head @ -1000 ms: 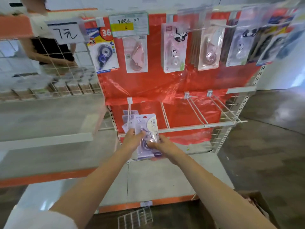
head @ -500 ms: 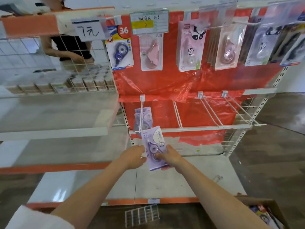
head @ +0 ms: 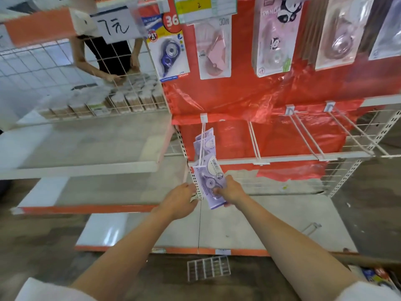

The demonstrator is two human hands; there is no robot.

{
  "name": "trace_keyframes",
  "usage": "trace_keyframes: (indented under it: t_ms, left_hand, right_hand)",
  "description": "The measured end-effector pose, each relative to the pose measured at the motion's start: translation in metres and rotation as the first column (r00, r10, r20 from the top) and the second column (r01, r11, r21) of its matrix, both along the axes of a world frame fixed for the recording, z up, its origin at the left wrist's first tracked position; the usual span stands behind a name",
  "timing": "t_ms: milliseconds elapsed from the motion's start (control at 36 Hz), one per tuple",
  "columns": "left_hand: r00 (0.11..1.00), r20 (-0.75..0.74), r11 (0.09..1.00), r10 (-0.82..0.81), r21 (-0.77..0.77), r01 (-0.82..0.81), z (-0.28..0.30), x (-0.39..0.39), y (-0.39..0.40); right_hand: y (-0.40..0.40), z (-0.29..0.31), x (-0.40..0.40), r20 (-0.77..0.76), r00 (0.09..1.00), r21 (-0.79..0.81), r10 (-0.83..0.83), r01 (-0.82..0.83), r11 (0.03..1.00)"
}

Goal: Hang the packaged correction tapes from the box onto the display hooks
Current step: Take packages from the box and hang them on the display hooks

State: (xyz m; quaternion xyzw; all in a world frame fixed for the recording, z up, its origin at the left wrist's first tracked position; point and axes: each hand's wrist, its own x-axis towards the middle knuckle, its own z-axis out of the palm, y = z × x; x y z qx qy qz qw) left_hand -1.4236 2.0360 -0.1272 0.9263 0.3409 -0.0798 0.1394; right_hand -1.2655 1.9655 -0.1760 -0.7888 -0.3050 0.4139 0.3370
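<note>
A purple correction tape package [head: 211, 183] is held up at the front tip of a white wire display hook [head: 202, 146]. My right hand [head: 231, 190] grips its lower right side. My left hand [head: 181, 199] has its fingers curled at the package's lower left edge. Farther back on the same hook hang a few matching purple packages [head: 206, 139]. The cardboard box [head: 378, 275] shows only as a corner at the bottom right, with colourful packs inside.
Bare wire hooks [head: 303, 135] jut out to the right over red plastic sheeting [head: 238, 98]. Other tape packs [head: 168, 51] hang on the upper row. Another person [head: 106, 59] stands behind the wire-basket shelf on the left. A small clear tray [head: 208, 268] lies on the floor.
Both hands have lifted the purple package from below the hook up to its tip. The view has moved closer to the shelf.
</note>
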Motion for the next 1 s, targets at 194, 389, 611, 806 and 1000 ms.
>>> trace_keyframes:
  t_ms: [194, 389, 611, 806, 1000]
  left_hand:
    - [0.999, -0.022, 0.999, 0.048, 0.003, -0.048, -0.009, 0.003, 0.004]
    - [0.996, -0.012, 0.996, 0.091, 0.007, -0.091, -0.014, -0.001, 0.004]
    - [0.998, -0.021, 0.998, 0.064, 0.012, -0.064, -0.007, 0.002, 0.011]
    - [1.0, 0.004, 1.0, -0.03, 0.008, 0.03, 0.0, 0.03, 0.003]
    - [0.968, 0.065, 0.971, -0.24, 0.028, 0.239, 0.007, 0.092, -0.035]
  right_hand:
    - [0.041, -0.013, 0.025, 0.175, 0.985, -0.028, 0.014, -0.009, 1.0]
    - [0.081, -0.006, 0.04, 0.292, 0.955, -0.066, -0.049, 0.071, 0.995]
    - [0.072, 0.012, 0.041, 0.468, 0.875, -0.15, 0.125, -0.061, 0.987]
    - [0.036, 0.063, 0.042, 0.546, 0.798, -0.028, 0.255, -0.287, 0.957]
    - [-0.049, 0.109, 0.071, 0.603, 0.785, 0.021, 0.145, -0.196, 0.98]
